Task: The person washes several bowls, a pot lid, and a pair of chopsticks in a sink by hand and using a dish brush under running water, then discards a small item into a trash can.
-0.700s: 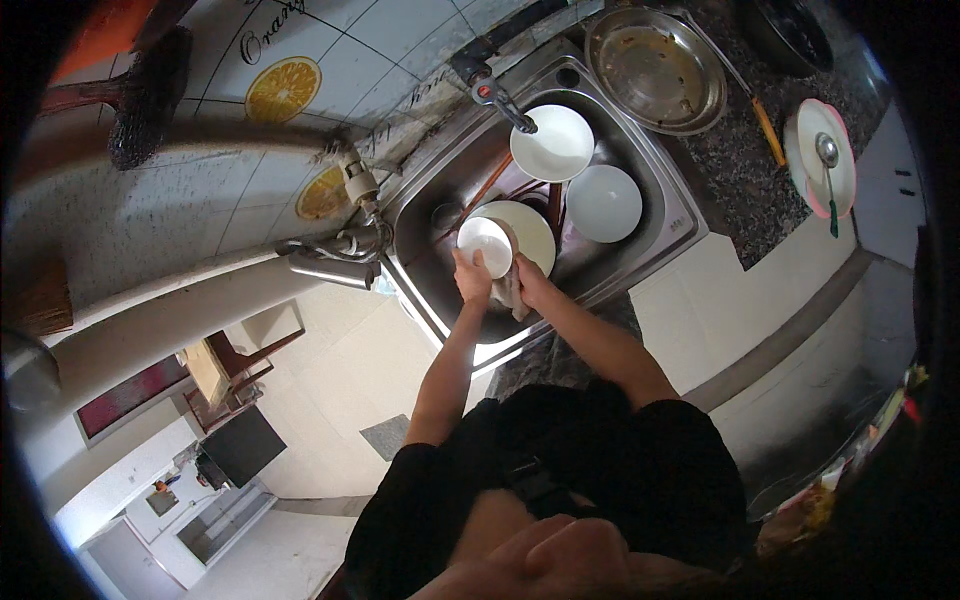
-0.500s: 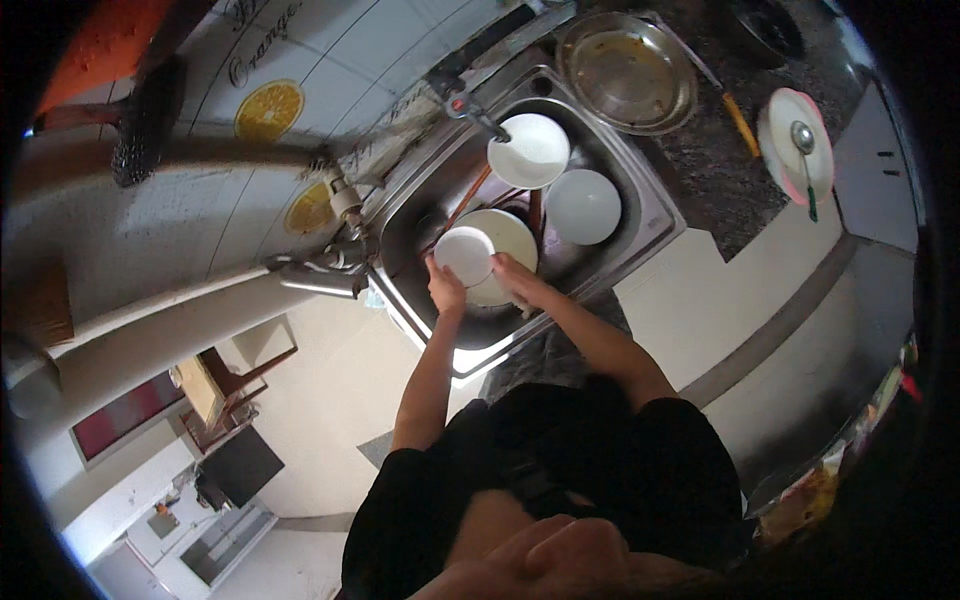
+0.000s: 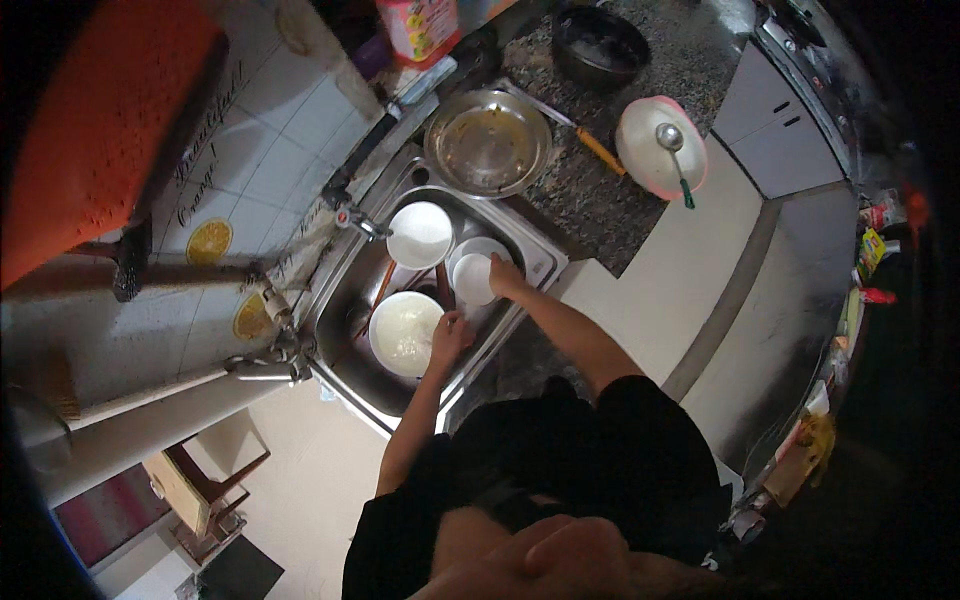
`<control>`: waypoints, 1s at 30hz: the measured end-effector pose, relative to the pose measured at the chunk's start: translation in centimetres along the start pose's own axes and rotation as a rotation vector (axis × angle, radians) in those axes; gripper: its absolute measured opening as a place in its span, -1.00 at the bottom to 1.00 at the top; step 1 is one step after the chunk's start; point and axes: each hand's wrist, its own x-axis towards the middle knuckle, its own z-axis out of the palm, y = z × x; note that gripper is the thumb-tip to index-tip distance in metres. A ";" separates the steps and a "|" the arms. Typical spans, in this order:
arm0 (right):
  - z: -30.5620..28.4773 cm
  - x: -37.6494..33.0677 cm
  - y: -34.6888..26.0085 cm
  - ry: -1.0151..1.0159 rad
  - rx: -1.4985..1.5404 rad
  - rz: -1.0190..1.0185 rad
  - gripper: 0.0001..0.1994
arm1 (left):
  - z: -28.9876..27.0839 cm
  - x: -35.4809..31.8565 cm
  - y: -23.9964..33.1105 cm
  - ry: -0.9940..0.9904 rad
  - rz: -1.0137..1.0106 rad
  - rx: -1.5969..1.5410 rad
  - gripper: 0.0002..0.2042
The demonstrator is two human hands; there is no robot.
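I stand over a steel sink (image 3: pixel 342 340) holding several white dishes. My right hand (image 3: pixel 503 275) grips a small white bowl (image 3: pixel 473 279) over another white bowl (image 3: pixel 492 248) at the sink's right side. My left hand (image 3: pixel 450 338) rests on the rim of a large white plate (image 3: pixel 403 333) lying in the sink. A third white bowl (image 3: pixel 419 235) sits at the back of the sink under the tap (image 3: pixel 352 218). Chopsticks (image 3: pixel 380 290) lie among the dishes.
On the dark stone counter stand a steel basin (image 3: pixel 488 143), a dark pot (image 3: pixel 598 45), an orange-handled utensil (image 3: pixel 598 151) and a pink-rimmed plate with a ladle (image 3: pixel 660 148). Tiled wall with orange-slice stickers (image 3: pixel 208 241) is on the left; grey cabinets (image 3: pixel 780 130) on the right.
The small bowl went from my left hand to my right and moved to the sink's right side. My left hand dropped onto the large plate. The view shifted as my head moved.
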 end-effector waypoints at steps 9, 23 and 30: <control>9.4 7.9 4.6 -0.275 -0.290 -0.029 -0.71 | -4.4 -2.6 -2.9 0.036 0.191 0.021 -0.68; -23.9 5.0 10.6 -0.123 0.707 -0.248 -0.78 | -5.1 -1.8 -0.2 0.157 0.244 -0.161 -0.69; -29.8 4.7 23.4 0.568 -0.385 0.291 -0.55 | -4.5 -3.0 0.7 0.248 0.111 -0.462 -0.66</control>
